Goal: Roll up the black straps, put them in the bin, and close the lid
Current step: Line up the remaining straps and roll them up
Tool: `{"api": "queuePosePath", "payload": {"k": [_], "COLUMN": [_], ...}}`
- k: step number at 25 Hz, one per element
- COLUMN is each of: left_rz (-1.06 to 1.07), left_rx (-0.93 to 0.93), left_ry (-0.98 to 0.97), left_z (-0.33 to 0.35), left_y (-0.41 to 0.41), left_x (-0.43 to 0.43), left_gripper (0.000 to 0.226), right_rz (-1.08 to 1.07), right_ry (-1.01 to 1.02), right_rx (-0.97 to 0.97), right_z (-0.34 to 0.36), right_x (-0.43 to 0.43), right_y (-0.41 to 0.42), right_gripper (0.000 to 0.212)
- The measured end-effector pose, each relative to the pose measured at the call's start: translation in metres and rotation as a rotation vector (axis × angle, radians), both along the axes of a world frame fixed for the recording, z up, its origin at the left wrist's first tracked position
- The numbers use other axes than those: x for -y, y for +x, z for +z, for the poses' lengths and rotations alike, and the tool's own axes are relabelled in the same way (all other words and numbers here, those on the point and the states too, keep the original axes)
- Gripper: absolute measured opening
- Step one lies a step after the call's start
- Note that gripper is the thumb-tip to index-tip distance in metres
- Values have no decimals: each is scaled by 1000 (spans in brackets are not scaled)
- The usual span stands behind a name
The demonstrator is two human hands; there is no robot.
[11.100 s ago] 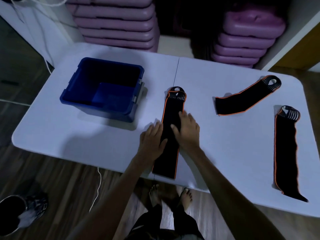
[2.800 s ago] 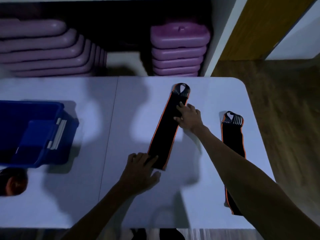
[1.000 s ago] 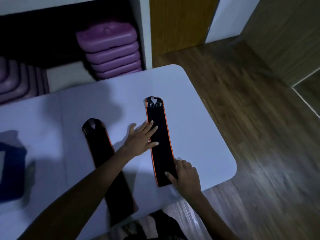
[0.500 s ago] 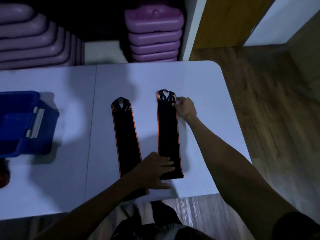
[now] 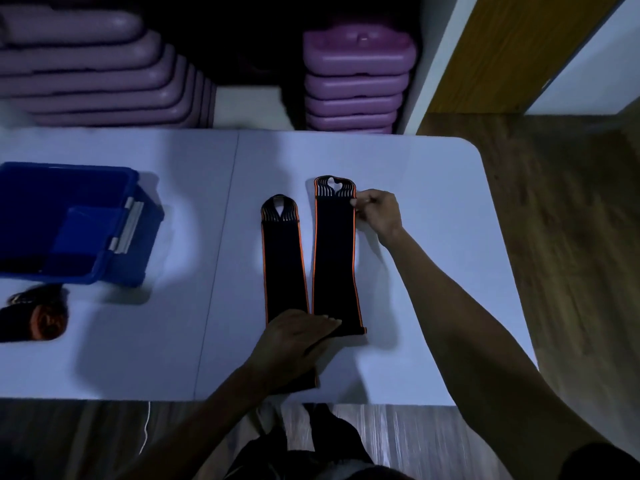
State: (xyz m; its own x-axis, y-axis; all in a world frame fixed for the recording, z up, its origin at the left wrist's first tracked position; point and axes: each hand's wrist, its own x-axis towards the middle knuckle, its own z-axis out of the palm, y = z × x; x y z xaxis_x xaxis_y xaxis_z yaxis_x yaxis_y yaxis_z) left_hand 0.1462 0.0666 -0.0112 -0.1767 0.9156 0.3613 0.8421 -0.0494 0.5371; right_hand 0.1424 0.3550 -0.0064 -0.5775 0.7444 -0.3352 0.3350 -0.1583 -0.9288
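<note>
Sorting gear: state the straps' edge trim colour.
Orange trim on both black straps, clearest in the head view.

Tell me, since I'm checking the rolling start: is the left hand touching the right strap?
Touching. The head view shows the left hand lying flat, fingertips on the right strap's near end.

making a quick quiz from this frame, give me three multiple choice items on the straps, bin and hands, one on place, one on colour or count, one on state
1. Where is the blue bin relative to the flat straps?
A. to their left
B. to their right
C. on top of them

2. What colour edges the right strap?
A. white
B. orange
C. green

3. What is the right hand doing?
A. resting on the bin
B. hanging off the table
C. pinching the right strap's far end

Answers: 1 A, the bin sits at the left of the table. 2 B, orange lines run down both long edges. 3 C, the fingertips pinch the edge by the loop, while the left hand presses the near ends.
</note>
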Motion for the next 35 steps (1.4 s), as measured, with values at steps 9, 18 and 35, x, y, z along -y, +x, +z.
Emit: {"api": "queuePosePath", "payload": {"k": [9, 18, 35], "left_rz": [93, 162, 98], "left_rx": [-86, 166, -114], "left_ry": [-50, -191, -144], "left_z": [-6, -34, -35], "left_y": [-2, -2, -22], "left_x": [98, 115, 109], "left_gripper": [20, 31, 41], "right_rz": [157, 39, 54], "right_ry": [-325, 6, 154], "right_rx": [37, 207, 328], "right_z": [-7, -27, -18], "right_x": [87, 99, 90], "right_y": [-47, -49, -64], "right_gripper": [17, 16, 17]}}
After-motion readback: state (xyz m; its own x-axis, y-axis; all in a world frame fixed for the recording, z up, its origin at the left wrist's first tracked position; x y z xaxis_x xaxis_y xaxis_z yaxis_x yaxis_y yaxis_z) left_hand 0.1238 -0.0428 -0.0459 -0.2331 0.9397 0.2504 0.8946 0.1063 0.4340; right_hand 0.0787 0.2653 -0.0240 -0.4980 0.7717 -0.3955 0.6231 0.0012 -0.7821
